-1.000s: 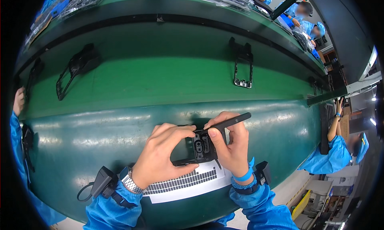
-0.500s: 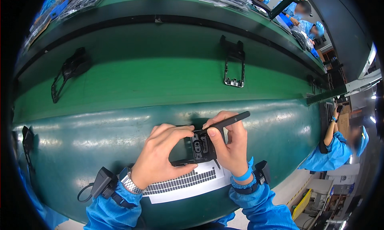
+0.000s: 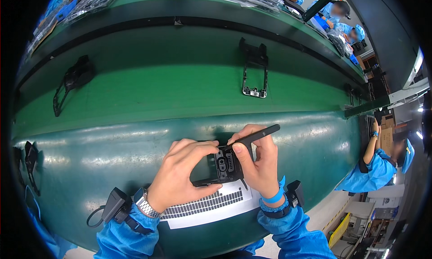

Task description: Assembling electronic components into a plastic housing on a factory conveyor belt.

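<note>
Both hands hold a black plastic housing (image 3: 232, 169) above the table. It has an open rectangular frame on its left, oval openings in the middle and a flat black bar (image 3: 261, 134) slanting up to the right. My left hand (image 3: 182, 171) grips the frame end, fingers along the far edge and thumb at the near edge. My right hand (image 3: 258, 162) closes around the other end, its thumb pressed near the base of the bar. Partly hidden below is a white sheet (image 3: 202, 220) with rows of small black rectangles.
Beyond the dark green table (image 3: 108, 155) runs a green conveyor belt (image 3: 157, 83). On the belt lie a black frame part (image 3: 255, 67) and another black part (image 3: 74, 79). More black pieces (image 3: 31, 164) rest at the left edge. A person in blue (image 3: 378, 162) is at the right.
The black parts on the belt have shifted left. At the right, the other person's arms have moved slightly. My hands and the housing look almost still.
</note>
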`<state>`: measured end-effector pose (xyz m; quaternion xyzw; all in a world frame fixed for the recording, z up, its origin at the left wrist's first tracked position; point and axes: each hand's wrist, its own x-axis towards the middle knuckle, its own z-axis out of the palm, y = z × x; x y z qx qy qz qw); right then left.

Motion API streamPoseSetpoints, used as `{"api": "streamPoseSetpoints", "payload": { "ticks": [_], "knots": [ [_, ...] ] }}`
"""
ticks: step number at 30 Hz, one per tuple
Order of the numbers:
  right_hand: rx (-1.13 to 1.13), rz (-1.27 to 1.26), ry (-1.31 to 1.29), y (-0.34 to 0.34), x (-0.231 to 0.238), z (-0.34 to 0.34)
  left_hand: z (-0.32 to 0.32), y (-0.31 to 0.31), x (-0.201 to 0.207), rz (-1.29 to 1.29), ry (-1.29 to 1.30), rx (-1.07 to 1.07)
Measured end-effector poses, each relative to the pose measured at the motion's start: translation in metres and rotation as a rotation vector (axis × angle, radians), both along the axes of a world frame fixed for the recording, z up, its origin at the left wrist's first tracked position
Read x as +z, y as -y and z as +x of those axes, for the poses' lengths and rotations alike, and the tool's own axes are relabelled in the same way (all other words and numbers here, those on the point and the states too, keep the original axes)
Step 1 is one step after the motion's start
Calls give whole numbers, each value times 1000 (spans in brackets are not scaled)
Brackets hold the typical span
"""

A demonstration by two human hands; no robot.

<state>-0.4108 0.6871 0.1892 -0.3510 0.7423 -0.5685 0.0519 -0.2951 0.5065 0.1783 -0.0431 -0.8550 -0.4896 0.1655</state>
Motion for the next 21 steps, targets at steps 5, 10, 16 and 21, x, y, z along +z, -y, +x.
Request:
{"api": "streamPoseSetpoints", "payload": {
  "ticks": [5, 10, 16, 21],
  "knots": [
    [2, 10, 8, -2, 1, 0, 0, -1, 1, -2, 0, 1],
    [0, -12, 14, -2, 0, 0, -1, -1, 1, 3, -2, -1],
    [42, 49, 53, -4, 3, 0, -1, -1, 1, 4, -6, -1],
    [10, -16, -5, -2, -1, -2, -1, -2, 2, 5, -9, -1]
  ]
}}
